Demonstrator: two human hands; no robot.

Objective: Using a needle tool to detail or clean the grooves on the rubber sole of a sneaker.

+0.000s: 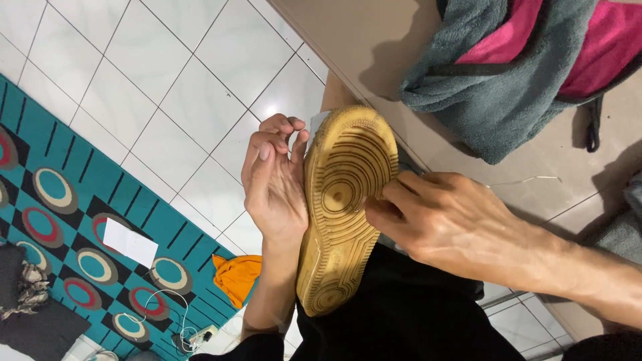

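A shoe with a yellowish gum sole (341,200) is held sole-up over my lap, toe end pointing away. My left hand (273,187) grips the shoe's left side, fingers curled over its edge near the toe. My right hand (445,224) comes in from the right, back of the hand up. Its fingertips press on the right edge of the sole near the middle. The shoe's upper is hidden behind the sole.
My black trousers (401,314) lie under the shoe. A grey and pink fleece garment (508,73) lies on a beige surface at the top right. On the white tiled floor lies a teal patterned rug (73,167) with a white paper (130,242), an orange cloth (239,275) and a white cable (175,314).
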